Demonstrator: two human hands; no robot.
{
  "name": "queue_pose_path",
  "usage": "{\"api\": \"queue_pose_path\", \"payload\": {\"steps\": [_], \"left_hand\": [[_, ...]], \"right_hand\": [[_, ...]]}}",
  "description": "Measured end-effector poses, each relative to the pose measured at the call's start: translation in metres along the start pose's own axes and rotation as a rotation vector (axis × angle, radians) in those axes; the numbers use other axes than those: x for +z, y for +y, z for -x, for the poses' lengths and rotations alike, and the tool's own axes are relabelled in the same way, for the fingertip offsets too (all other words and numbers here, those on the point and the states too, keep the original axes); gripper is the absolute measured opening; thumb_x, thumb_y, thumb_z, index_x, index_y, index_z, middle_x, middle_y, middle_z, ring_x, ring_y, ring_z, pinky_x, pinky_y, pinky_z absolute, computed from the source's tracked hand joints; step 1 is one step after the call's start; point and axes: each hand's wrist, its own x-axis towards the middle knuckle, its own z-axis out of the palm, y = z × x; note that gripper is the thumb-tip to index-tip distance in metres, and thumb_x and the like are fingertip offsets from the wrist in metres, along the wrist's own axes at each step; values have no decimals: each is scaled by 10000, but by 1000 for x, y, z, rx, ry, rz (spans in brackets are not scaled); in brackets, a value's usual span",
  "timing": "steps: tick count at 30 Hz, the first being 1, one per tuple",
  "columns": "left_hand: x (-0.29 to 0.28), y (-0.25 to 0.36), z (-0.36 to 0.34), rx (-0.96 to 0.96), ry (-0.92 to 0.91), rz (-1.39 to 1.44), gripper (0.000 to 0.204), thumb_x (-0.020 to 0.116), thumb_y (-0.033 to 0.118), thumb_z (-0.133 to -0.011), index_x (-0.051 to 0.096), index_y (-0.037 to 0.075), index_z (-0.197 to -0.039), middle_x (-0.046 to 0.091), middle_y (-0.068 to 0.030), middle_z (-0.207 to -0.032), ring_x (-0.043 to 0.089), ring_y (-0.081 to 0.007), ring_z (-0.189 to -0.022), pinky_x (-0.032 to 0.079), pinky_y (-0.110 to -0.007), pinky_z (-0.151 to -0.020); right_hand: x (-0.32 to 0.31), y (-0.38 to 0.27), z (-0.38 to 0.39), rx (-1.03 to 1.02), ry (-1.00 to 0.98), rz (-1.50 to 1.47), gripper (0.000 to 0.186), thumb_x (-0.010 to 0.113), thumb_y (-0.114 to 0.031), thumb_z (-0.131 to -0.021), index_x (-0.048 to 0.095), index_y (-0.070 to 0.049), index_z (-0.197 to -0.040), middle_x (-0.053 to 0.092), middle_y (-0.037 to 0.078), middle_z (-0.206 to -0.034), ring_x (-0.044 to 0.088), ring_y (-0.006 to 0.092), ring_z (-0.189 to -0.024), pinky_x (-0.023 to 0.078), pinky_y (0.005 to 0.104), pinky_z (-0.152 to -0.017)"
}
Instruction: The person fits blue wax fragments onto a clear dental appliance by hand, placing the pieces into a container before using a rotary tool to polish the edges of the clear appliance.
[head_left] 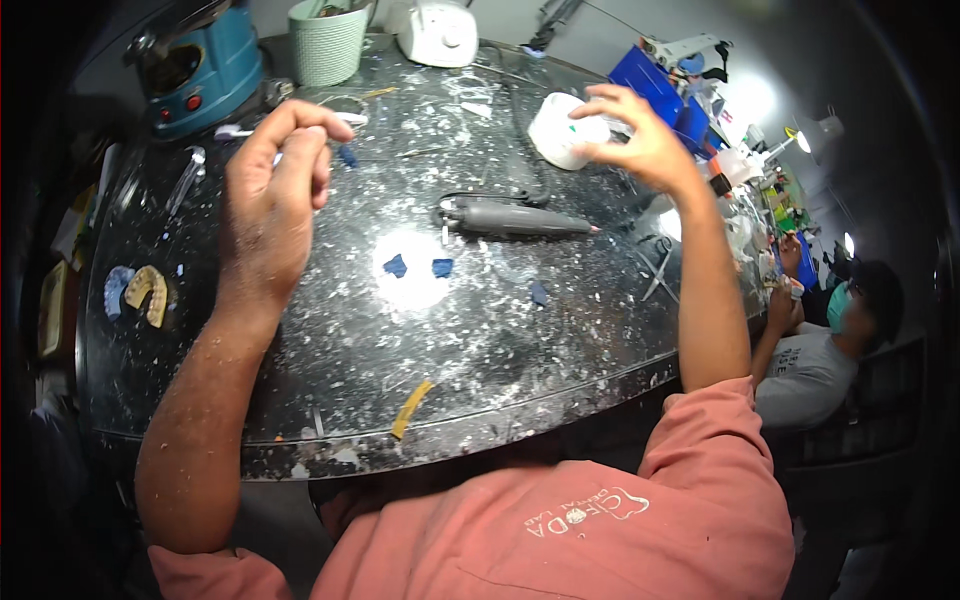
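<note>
My left hand (275, 205) is raised at left with fingers curled; a white-handled tool (350, 119) shows behind its fingertips, and whether they grip it is hidden. My right hand (640, 150) arches with fingers apart over a small white cup (550, 130); I cannot tell whether it touches it. Between my hands lie a grey cylindrical handpiece (515, 215) with a cord and small dark-blue pieces (441, 268). Scissors (655, 265) lie right of them. Yellow (150, 292) and bluish (117, 290) dental casts are at far left, and a yellow strip (410, 408) lies near the front edge.
A blue machine (205, 85), woven pale bin (325, 50) and white device (432, 32) line the back of the speckled black bench (360, 360). Blue trays (635, 75) and clutter fill the back right. A masked co-worker (805, 370) sits on the right, hands (785, 300) raised.
</note>
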Motion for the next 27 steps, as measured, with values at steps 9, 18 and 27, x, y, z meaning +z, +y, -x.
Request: {"api": "queue_pose_path", "payload": {"steps": [9, 18, 27], "left_hand": [[8, -2, 9, -104, 24, -115, 163, 511, 164, -977, 647, 73, -980, 443, 75, -691, 400, -7, -599, 285, -157, -522], [-37, -28, -15, -118, 32, -8, 366, 467, 154, -992, 479, -70, -1281, 451, -20, -936, 434, -69, -796, 341, -183, -659], [-106, -25, -32, -274, -74, 397, 556, 340, -52, -932, 172, -128, -1457, 311, -230, -1474, 367, -278, -1341, 338, -348, -1141]], "right_hand": [[2, -63, 81, -381, 206, 11, 169, 718, -129, -804, 643, -87, -949, 640, 58, -991, 606, 269, -991, 435, 486, -964], [-16, -87, 175, -229, 92, -38, 204, 765, -130, -639, 718, -152, -836, 609, -37, -801, 576, 137, -726, 416, 490, -970], [-47, -18, 161, -326, -127, 91, 256, 769, -188, -698, 727, -62, -917, 648, 103, -1023, 588, 193, -946, 447, 422, -941]]}}
